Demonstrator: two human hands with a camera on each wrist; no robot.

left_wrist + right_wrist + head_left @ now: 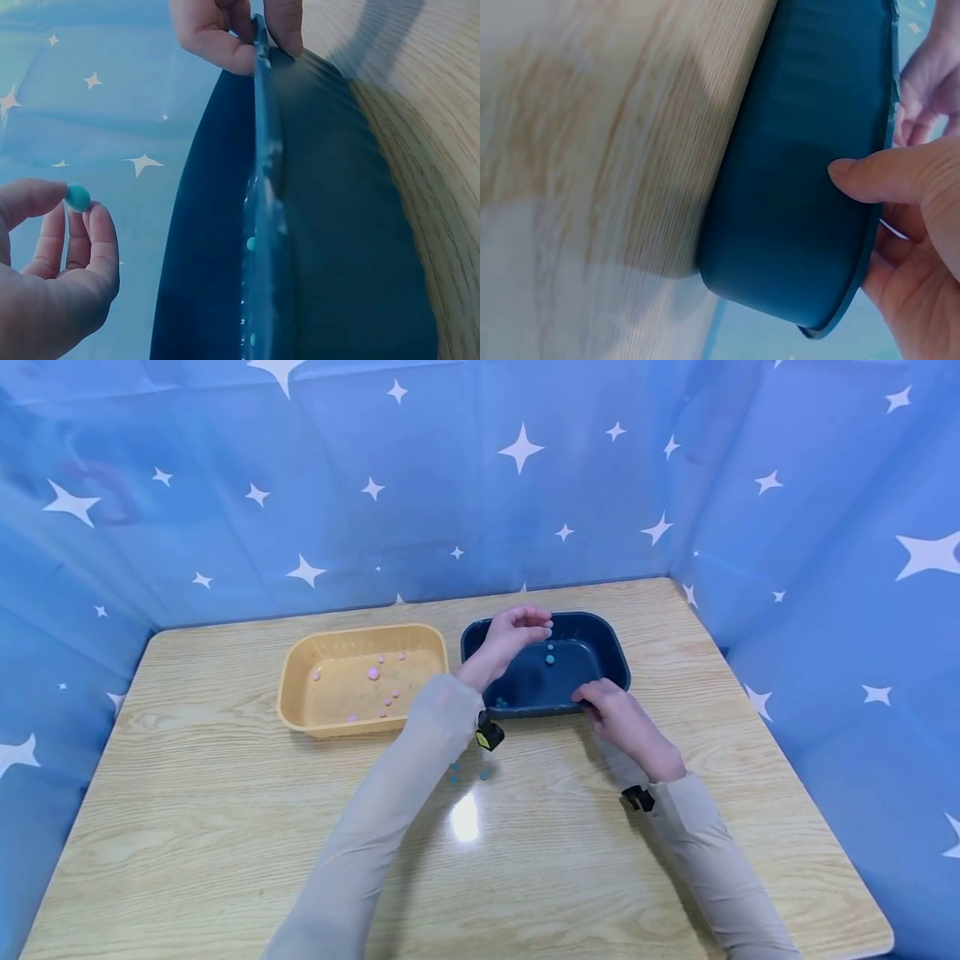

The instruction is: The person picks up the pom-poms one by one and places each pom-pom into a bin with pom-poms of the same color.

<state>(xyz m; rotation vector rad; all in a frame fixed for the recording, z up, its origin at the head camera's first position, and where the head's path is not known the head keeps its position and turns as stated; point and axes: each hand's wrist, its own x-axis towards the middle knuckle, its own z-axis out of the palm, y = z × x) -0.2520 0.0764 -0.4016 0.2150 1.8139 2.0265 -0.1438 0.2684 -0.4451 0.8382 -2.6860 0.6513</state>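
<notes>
My left hand (pixel 504 643) is raised over the dark blue bin (pixel 581 662). In the left wrist view its thumb and fingertips pinch a small teal ball (pixel 77 198). Several more teal balls lie inside the bin, among them one ball (pixel 550 660) in the middle and a few at the near left corner. My right hand (pixel 628 723) grips the bin's near rim towards the right end. In the right wrist view the thumb (pixel 859 174) presses the outer wall, and the other fingers go over the rim to the inside.
To the left stands a yellow bin (pixel 291 697) holding several pink balls (pixel 372 673). A few teal balls (pixel 484 775) lie on the wooden table (pixel 225 827) in front of the bins, partly beside my left sleeve. A blue star-patterned curtain (pixel 420 485) hangs behind and at the sides.
</notes>
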